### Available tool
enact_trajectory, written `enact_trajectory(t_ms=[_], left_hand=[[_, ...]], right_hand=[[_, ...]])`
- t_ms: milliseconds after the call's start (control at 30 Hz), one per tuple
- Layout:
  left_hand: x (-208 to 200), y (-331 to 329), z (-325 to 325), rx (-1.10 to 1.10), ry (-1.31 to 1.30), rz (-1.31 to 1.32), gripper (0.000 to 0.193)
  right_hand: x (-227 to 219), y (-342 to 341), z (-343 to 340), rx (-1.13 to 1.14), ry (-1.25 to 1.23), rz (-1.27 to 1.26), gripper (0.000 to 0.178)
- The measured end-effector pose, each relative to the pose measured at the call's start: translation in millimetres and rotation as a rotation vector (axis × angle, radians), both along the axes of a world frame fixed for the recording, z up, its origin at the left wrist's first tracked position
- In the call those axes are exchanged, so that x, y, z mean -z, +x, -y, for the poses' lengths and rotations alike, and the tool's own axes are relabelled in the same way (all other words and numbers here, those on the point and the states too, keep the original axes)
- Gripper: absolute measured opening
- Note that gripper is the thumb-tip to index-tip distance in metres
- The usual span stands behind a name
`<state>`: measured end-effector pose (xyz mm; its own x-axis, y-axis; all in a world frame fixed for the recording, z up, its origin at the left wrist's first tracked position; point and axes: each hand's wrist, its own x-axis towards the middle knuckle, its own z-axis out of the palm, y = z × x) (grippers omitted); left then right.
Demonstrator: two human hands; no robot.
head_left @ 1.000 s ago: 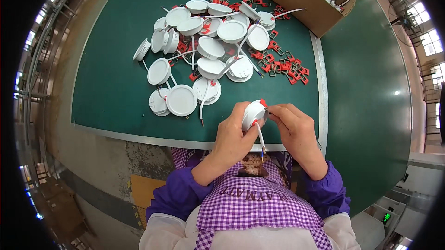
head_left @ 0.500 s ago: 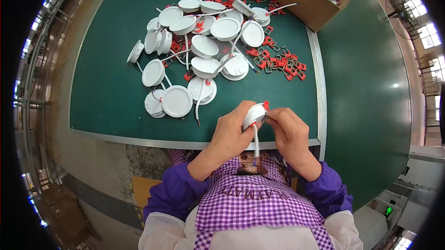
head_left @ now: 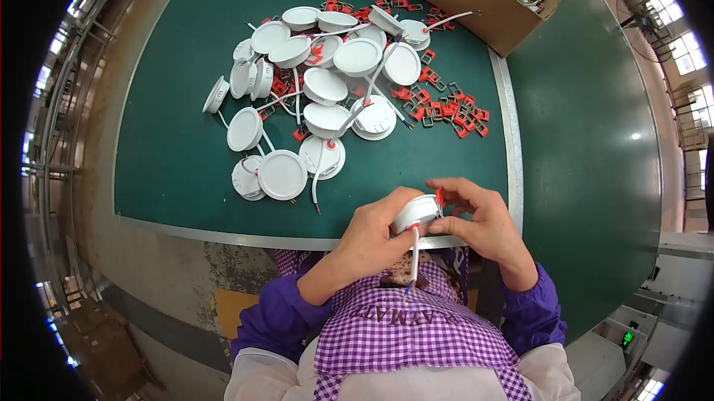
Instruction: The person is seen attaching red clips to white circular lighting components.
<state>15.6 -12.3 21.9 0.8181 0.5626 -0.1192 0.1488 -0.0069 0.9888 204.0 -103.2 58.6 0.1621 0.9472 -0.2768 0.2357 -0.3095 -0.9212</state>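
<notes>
In front of my body, at the table's near edge, my left hand (head_left: 372, 239) grips a round white downlight (head_left: 413, 214) by its rim. Its white cable (head_left: 415, 256) hangs down toward my apron, ending in thin coloured wires. A red spring clip (head_left: 439, 197) sits at the lamp's right side. The thumb and forefinger of my right hand (head_left: 487, 224) are curled around that clip, on either side of it. Part of the clip's metal is hidden by the fingers and the lamp.
Several white downlights (head_left: 283, 175) with cables lie heaped on the green table (head_left: 178, 156), left of centre. Red clips with metal loops (head_left: 451, 109) are scattered behind and right of them. A cardboard box (head_left: 476, 11) of lamps stands at the far right, beside a metal edge strip (head_left: 513, 141).
Both hands and the downlight have come slightly nearer my body. My right hand's fingers have spread from a tight pinch to a wider grasp around the clip.
</notes>
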Motion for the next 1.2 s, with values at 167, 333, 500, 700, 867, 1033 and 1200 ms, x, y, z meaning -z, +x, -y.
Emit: enact_trajectory(t_ms=[167, 333, 500, 700, 867, 1033, 1200], left_hand=[[-9.5, -2.7, 1.3, 0.048, -0.038, 0.056, 0.034], [-5.5, 9.5, -6.0, 0.1, -0.155, -0.074, 0.049], [14.6, 23.2, -48.4, -0.284, 0.415, -0.005, 0.065], [40.1, 43.0, -93.4, -0.59, 0.876, -0.203, 0.052], [31.5, 54.6, -94.9, -0.485, 0.785, -0.449, 0.043], [23.4, 62.1, -91.2, -0.468, 0.834, -0.551, 0.024], [27.9, 56.5, -81.0, -0.55, 0.957, -0.255, 0.018]], right_hand=[[-7.6, 4.8, -1.4, -0.035, 0.0, -0.02, 0.049], [5.0, 20.1, -9.1, -0.045, -0.027, -0.012, 0.044], [-47.1, 84.9, -47.0, 0.222, 0.224, -0.011, 0.036], [-88.5, 138.7, -119.2, 0.445, 0.887, 0.177, 0.03], [20.1, 129.7, -92.1, 0.254, 0.254, 0.74, 0.025], [73.1, 112.2, -80.6, 0.218, 0.207, 0.74, 0.027], [66.2, 87.0, -67.6, 0.146, 0.132, 0.69, 0.034]])
